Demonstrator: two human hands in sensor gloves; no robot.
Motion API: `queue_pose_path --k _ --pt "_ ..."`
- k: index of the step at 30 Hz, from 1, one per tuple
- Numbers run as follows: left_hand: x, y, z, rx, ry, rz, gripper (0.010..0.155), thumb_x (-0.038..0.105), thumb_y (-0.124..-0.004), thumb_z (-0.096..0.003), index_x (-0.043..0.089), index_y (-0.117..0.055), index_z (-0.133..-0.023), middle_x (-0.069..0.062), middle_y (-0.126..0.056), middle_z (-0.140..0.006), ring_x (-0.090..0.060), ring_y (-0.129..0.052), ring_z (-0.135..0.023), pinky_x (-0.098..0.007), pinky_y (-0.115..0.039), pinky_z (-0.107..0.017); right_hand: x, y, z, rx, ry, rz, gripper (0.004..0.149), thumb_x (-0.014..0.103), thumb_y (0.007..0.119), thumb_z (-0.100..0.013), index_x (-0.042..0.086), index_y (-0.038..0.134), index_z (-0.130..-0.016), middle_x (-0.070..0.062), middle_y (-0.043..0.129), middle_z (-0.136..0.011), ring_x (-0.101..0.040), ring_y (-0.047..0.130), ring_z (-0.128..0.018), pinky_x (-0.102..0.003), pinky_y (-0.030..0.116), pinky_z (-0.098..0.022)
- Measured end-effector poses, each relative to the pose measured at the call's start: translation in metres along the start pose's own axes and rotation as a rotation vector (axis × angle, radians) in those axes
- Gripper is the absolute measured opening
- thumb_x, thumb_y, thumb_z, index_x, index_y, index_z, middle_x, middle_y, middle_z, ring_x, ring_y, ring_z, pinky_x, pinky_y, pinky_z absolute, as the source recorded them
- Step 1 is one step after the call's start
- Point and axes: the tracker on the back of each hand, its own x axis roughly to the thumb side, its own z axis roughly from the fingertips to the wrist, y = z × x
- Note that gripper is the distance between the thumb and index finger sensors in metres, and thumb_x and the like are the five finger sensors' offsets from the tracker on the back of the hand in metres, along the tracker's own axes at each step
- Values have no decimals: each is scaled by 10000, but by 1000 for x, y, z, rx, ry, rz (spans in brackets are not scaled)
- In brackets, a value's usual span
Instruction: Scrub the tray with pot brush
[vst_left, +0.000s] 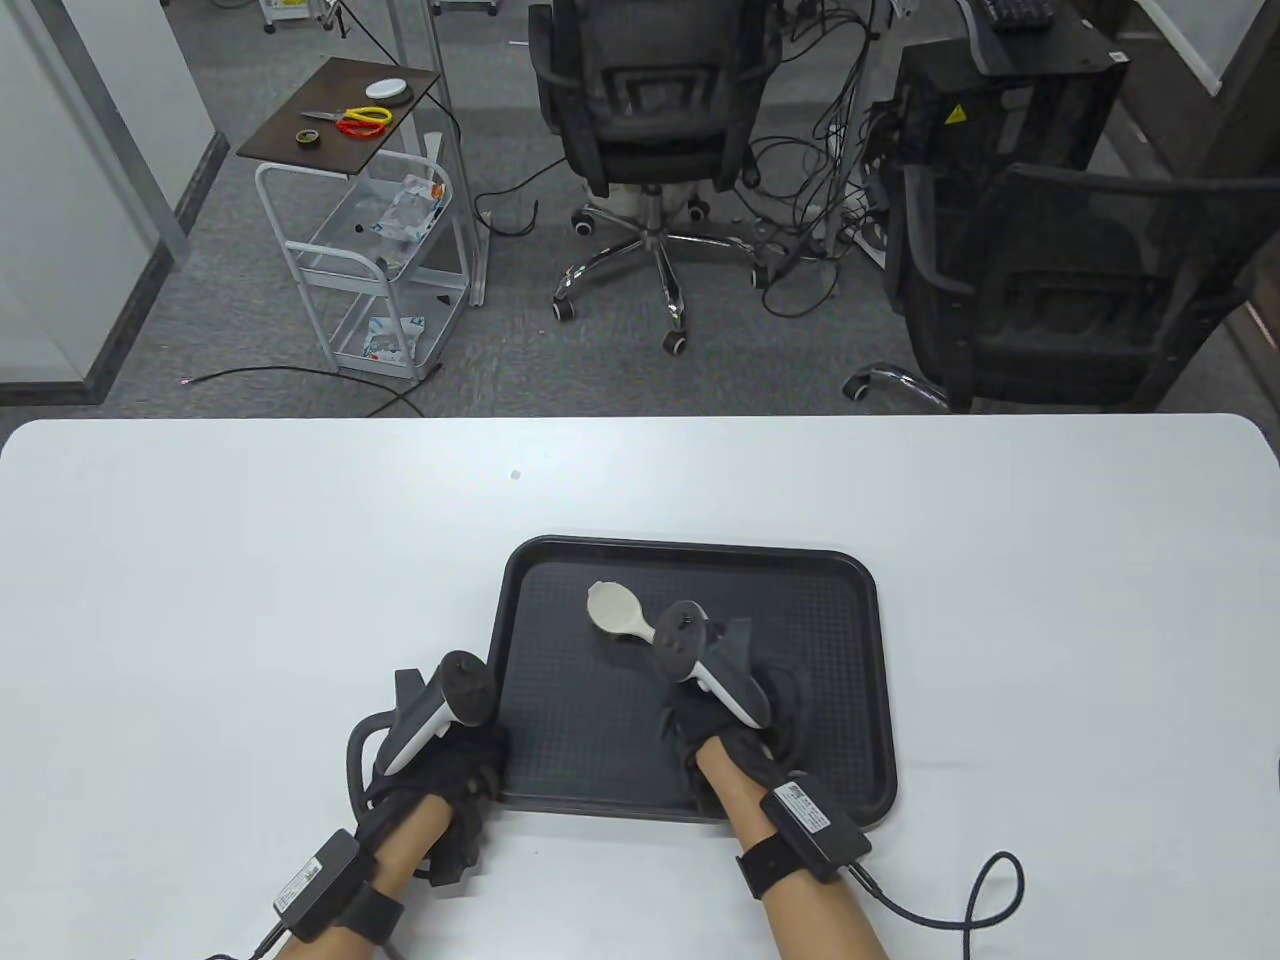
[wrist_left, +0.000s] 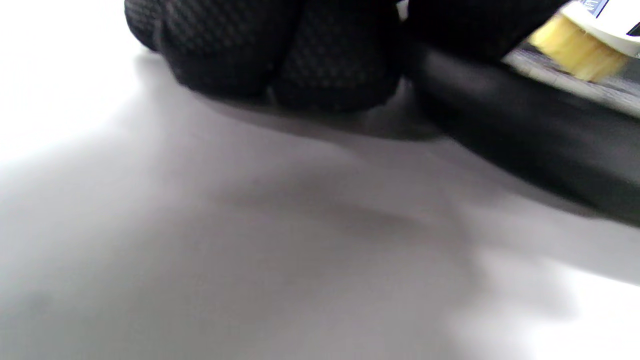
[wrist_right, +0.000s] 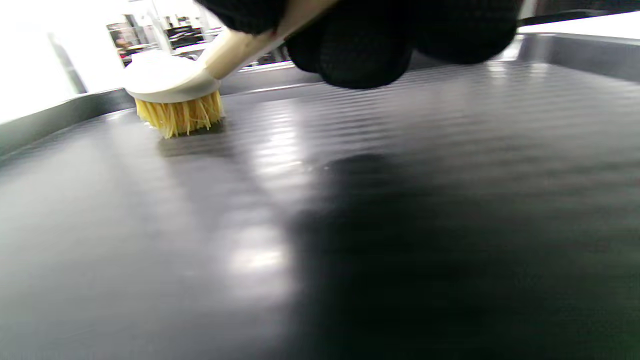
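The black tray lies near the table's near edge, at its middle. The right hand grips the pot brush, bristles down on the tray's floor toward its far-left corner. The left hand presses on the tray's left rim; whether its fingers are spread or curled cannot be told.

The left hand's gloved fingers hang in from the top edge, black mesh fabric bunched into rounded knuckle shapes, resting on the white table; their shadow spreads pale grey across the table below and to the right of them; just right of the fingers the black rim of the tray runs as a thick dark band slanting down toward the right edge, touching the table; beyond that rim, at the top right corner, the pot brush shows its yellow bristles under a white head, bristles down on the tray's grey floor; the whole scene is blurred.
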Motion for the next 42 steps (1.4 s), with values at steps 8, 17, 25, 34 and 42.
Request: queue_pose_path --k 8,17,25,34,42 --pt "0 0 0 0 1 0 759 504 -740 -447 131 -443 -1038 21 -899 -431 -200 -906 -377 -481 -657 -617 -107 -27 8 -32 199 0 519 259 762 -479 321 682 -988 -105 751 -951 -271 906 -665 -460 822 -450" --pt "0 0 0 1 1 0 759 505 -740 -446 133 -444 -1038 22 -899 -431 -198 -906 -376 -480 -658 -617 -148 -47 13 -50 315 53 522 257 758 -483 299 680 -998 -113 748 -950 -279 895 -660 -461 805 -447" --pt "0 0 0 1 2 -1 760 504 -740 -447 132 -442 -1038 21 -899 -432 -199 -906 -377 -480 -657 -617 -68 -50 20 -80 99 54 528 267 753 -490 298 661 -1010 -98 738 -961 -268 885 -670 -444 800 -452" --pt "0 0 0 1 1 0 759 505 -739 -448 132 -442 -1038 21 -899 -431 -199 -906 -376 -481 -657 -617 40 -15 30 -18 -122 -10 532 283 744 -494 311 645 -1015 -80 731 -968 -247 887 -678 -426 808 -461" --pt "0 0 0 -3 -1 3 760 505 -739 -448 131 -442 -1038 21 -898 -431 -199 -905 -376 -481 -656 -618 87 16 30 58 -182 13 528 280 741 -495 316 644 -1013 -78 725 -974 -245 884 -696 -427 809 -478"
